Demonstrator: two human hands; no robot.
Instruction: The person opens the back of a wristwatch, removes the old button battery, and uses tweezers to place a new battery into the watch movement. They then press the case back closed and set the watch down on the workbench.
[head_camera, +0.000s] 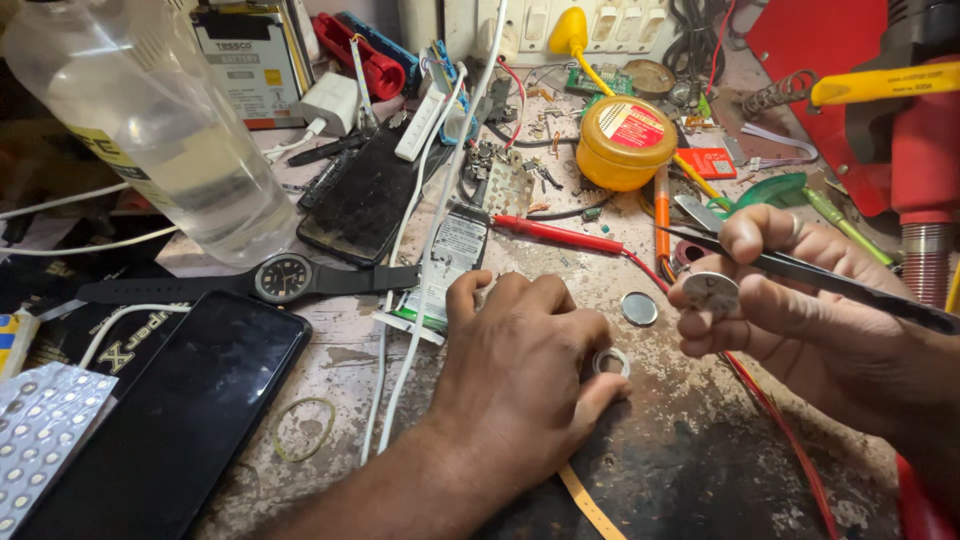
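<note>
My left hand (520, 370) rests knuckles-up on the worn bench, its fingertips pinching a small white ring-shaped part (611, 361) against the surface. My right hand (790, 295) hovers to the right, holding a round silver coin cell (709, 291) between its fingers together with dark metal tweezers (850, 283) that run off to the right. A second round silver disc (639, 308) lies on the bench between the two hands.
A black wristwatch (283, 277) and a dark phone (180, 410) lie at the left, behind them a clear plastic bottle (170, 130). A yellow round tin (625, 142), red probe (560, 233), white cables, blister strip (40, 430) and tools crowd the back.
</note>
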